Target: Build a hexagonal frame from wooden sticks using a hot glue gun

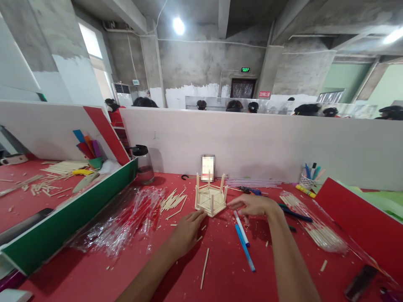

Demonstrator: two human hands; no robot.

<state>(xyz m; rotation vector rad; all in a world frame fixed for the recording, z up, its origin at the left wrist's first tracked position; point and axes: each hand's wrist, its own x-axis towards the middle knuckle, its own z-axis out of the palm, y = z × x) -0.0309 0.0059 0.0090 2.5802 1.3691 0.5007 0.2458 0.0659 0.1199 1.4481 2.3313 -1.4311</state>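
Note:
A small six-sided frame of pale wooden sticks (210,201), with short upright posts at its corners, stands on the red table. My left hand (188,230) rests on the table in front of it, fingers stretched out and their tips at its near left edge. To the right of the frame, my right hand (253,204) hovers with its fingers apart and nothing seen in them. Beneath that hand lie a white pen (242,228) and a blue pen (245,248). One loose stick (205,268) lies nearer to me.
Short sticks (173,202) and clear plastic wrappers (126,222) lie to the left, beside a green divider (72,218). A jug (145,165) and a phone (208,167) stand at the back. Dark-handled pliers (296,213) and bagged sticks (317,224) lie at right.

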